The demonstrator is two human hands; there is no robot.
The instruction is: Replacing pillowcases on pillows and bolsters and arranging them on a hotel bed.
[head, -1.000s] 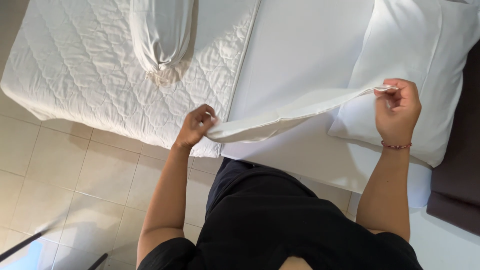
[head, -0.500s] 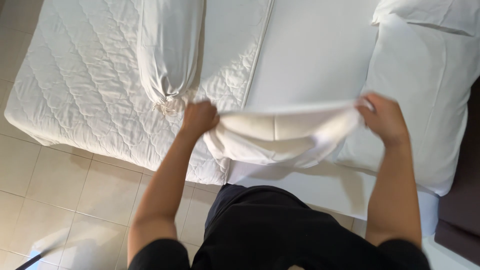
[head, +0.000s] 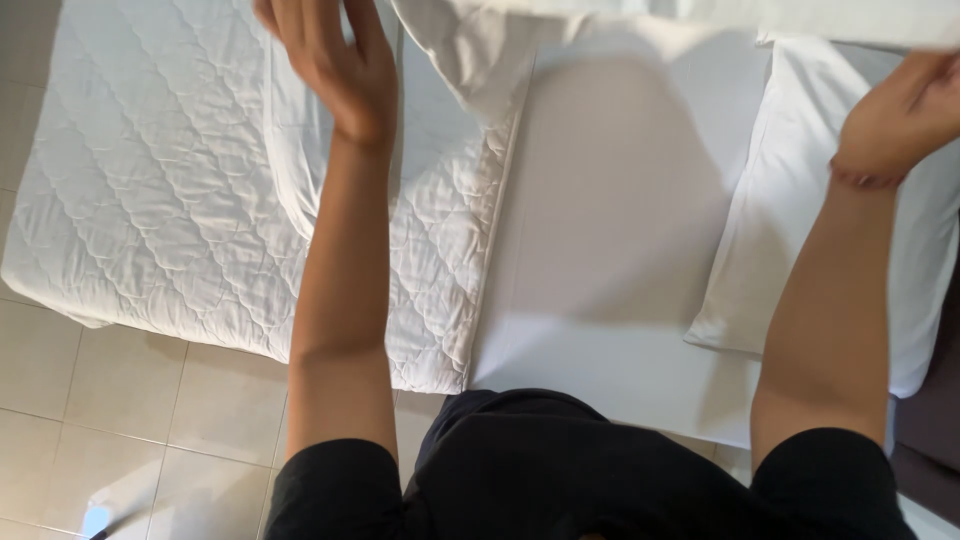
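Your left hand [head: 335,60] spreads open beside the raised white cloth [head: 480,50], your right hand [head: 900,115] grips its far edge, above the quilted mattress pad [head: 150,200] and pillow [head: 850,250].

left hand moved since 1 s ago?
Yes. The left hand has gone up from the near edge of the quilted mattress pad to over its far part, lifting the white cloth.

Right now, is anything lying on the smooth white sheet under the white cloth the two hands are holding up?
Nothing visible does. The white cloth is raised at the top edge by the left hand and right hand. The smooth white sheet below shows bare; the white pillow lies to its right.
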